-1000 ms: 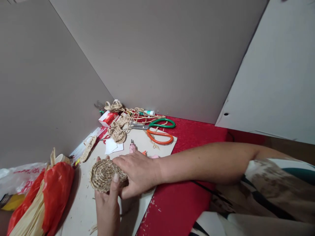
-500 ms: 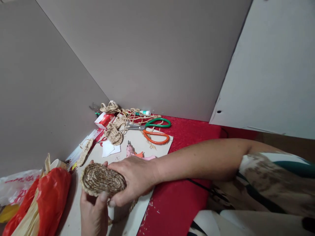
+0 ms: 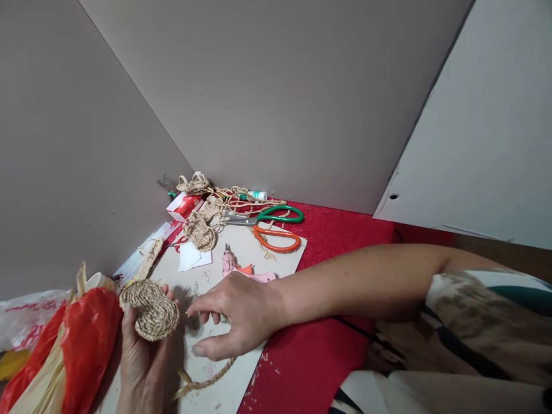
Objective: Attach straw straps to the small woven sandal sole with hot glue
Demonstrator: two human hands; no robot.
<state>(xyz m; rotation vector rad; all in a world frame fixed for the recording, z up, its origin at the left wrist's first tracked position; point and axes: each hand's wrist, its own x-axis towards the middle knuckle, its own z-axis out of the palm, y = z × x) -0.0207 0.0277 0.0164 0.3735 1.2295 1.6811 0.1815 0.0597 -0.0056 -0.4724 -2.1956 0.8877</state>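
A coiled, braided straw sole (image 3: 150, 309), narrowed at its middle like a small shoe sole, is gripped by my left hand (image 3: 140, 362), thumb at its near left edge and fingers behind it. To its right, my right hand (image 3: 235, 316) hovers apart from it, fingers and thumb spread with nothing between them. A braided straw cord (image 3: 211, 380) with a frayed end lies on the pale board (image 3: 241, 385) below my right hand. Just beyond that hand are pink-handled pliers or snips (image 3: 229, 260), partly hidden.
Large scissors (image 3: 276, 229) with green and orange handles lie farther back. Small woven straw shoes (image 3: 200, 232), tangled straw cord (image 3: 233, 195), a red-and-white box (image 3: 185, 206) and white paper (image 3: 194, 257) sit near the partitions. A red plastic bag (image 3: 90, 339) holding straw is at left.
My right hand has let go of the straw sole and opened. My left hand has carried the sole leftward and turned it. The braided cord on the board shows more.
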